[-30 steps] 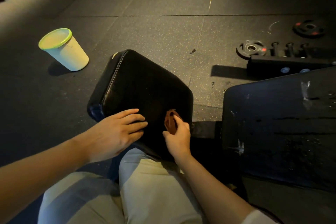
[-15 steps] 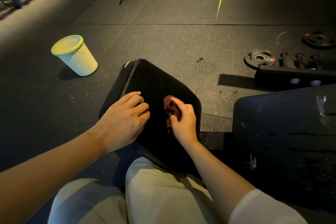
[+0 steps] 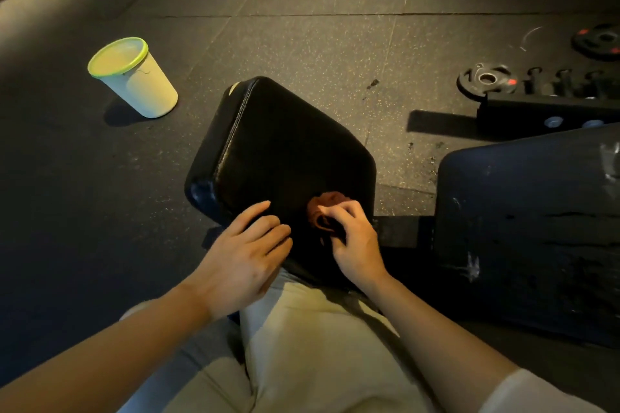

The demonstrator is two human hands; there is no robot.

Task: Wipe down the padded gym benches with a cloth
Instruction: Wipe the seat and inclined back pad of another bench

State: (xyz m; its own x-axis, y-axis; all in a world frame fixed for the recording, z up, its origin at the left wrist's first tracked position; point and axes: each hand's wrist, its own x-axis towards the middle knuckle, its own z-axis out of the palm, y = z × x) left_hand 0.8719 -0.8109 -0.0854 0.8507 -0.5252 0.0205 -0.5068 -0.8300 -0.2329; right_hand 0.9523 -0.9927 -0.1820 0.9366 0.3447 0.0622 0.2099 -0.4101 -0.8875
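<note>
gym floor; right hand [image 3: 355, 238] slid cloth [image 3: 327, 216] back down seat pad [image 3: 288, 151]

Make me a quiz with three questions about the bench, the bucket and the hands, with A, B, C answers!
1. Where is the white bucket?
A. on the floor, left of the seat pad
B. on the seat pad
C. on the person's lap

2. What colour is the bucket's rim?
A. red
B. lime green
C. blue

3. What is the right hand doing?
A. hanging idle and holding nothing
B. lifting a weight plate
C. gripping the brown cloth on the seat pad

Answers:
1. A, it stands on the dark floor, apart from the pad.
2. B, a bright lime green band circles the top.
3. C, its fingers curl round the bunched cloth, while the left hand rests flat on the pad.
</note>
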